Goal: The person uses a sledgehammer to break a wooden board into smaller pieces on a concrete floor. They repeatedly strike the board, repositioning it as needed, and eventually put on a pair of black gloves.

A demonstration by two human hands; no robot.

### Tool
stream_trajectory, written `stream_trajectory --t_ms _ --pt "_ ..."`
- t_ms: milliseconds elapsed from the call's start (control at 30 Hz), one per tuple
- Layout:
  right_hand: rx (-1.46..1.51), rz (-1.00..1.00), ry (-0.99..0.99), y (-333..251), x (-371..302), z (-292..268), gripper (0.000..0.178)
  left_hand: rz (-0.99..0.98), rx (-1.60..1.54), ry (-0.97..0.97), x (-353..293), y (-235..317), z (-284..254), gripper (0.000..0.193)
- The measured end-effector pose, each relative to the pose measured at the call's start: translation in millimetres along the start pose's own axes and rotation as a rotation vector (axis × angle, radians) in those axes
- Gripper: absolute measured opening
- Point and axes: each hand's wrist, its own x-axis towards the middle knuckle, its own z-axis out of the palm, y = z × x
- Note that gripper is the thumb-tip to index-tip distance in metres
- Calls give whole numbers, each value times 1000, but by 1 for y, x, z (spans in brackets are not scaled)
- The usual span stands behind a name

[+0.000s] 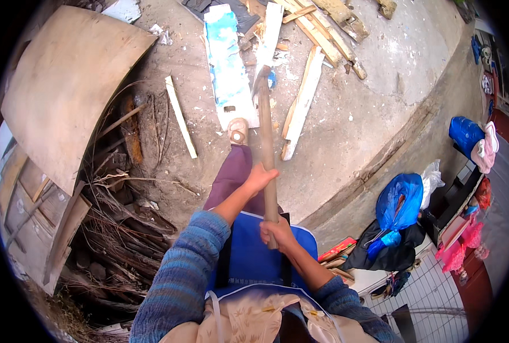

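Observation:
Both my hands are closed around the long wooden handle of an axe (pixel 268 146). My left hand (pixel 260 178) grips about the middle of the handle, and my right hand (pixel 277 231) holds it near the butt end. The axe head, seen nearly edge-on, is at the far end over a pale wood piece (pixel 271 31); whether they touch I cannot tell. Just left of it lies a flat white board with blue patches (pixel 223 51), a slot in its near end. My shoe (pixel 238 130) rests at that end of the board.
Split wood strips (pixel 303 103) and planks (pixel 317 31) lie on the concrete floor, and a thin stick (pixel 180 117) lies farther left. A branch pile (pixel 123 228) and a bent plywood sheet (pixel 66 86) fill the left side. Blue plastic bags (pixel 400 200) sit at the right.

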Motion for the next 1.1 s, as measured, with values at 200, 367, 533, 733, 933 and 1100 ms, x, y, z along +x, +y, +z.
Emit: stream_trajectory --t_ms 200,367,533,733,933,1100 --pt "41 73 84 25 -111 -80 17 -264 -38 -80 -78 -28 120 22" --pt "339 217 -9 22 -188 -125 17 -430 -292 -134 -139 -12 196 22" --pt "354 329 -57 -19 -233 -133 17 -560 -585 -185 -169 -1 221 24" --pt "285 230 -71 -89 -46 -139 13 -469 -546 -49 -6 -17 175 30" --pt "341 204 -56 -55 -32 -112 11 -432 -353 -112 22 -23 131 44" --pt "470 137 -116 -12 -109 -119 16 -530 -132 -491 -54 -31 95 72"
